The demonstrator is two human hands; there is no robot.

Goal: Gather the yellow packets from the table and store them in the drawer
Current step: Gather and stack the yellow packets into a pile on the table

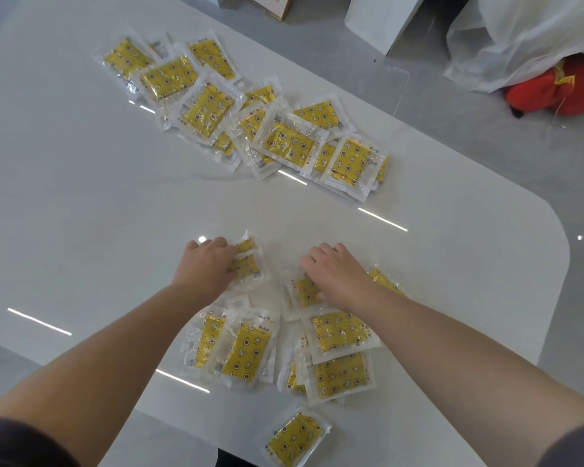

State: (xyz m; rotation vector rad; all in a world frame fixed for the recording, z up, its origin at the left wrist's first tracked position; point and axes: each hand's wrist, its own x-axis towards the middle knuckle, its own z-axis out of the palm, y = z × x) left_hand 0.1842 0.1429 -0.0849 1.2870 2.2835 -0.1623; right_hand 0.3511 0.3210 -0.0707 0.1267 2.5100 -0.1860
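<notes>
Left hand (207,264) at centre frame, fingers curled onto two yellow packets (245,261) on the white table (81,197). Right hand (334,274) just right of it, palm down, fingers spread flat on another packet (304,291). Near cluster (339,332) below both hands; far pile (284,139) strewn across upper centre. Single packet (295,439) at bottom edge.

Bright, glare streaks, soft wide-angle edges

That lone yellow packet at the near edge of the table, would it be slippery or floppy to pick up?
The lone packet is probably slick: its clear wrapper shines, and the table is glossy too, so it may slide when pushed. It looks flat and thin, so likely light and somewhat bendy. It should not roll.
</notes>
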